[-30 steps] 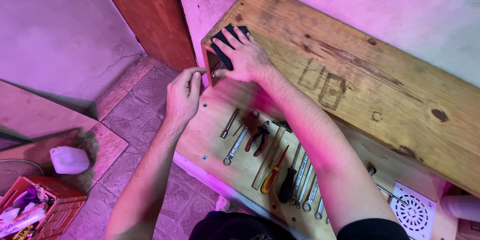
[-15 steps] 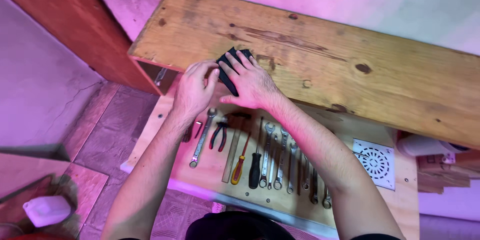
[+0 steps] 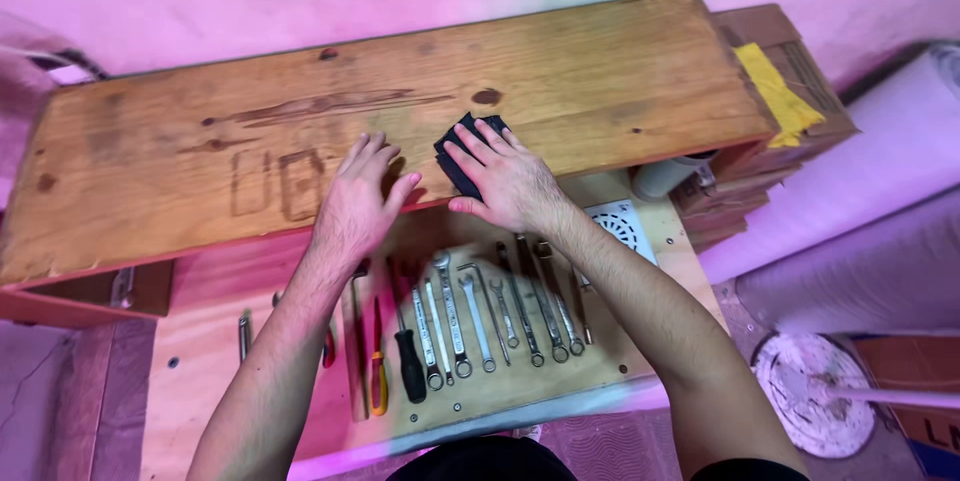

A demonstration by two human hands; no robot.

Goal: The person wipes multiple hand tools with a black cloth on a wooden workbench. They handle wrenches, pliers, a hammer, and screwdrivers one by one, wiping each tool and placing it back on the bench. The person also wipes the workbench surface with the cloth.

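Observation:
A long wooden plank (image 3: 560, 71) lies across the view, with dark marks and knots on its top. My right hand (image 3: 505, 181) presses flat on a dark piece of abrasive sheet (image 3: 458, 151) near the plank's front edge. My left hand (image 3: 358, 201) rests palm down on the plank just left of it, fingers spread, holding nothing. Both forearms reach up from the bottom of the view.
Below the plank, a lower board (image 3: 200, 381) carries a row of several wrenches (image 3: 490, 316) and screwdrivers (image 3: 405, 351), plus a white round drain grate (image 3: 625, 226). A cardboard box with yellow tape (image 3: 780, 91) sits at the right. A round lid (image 3: 810, 406) lies on the floor.
The view has swung to the right along the plank. Both hands with the dark sheet now sit nearer the plank's middle, and the left hand lies flat on the wood.

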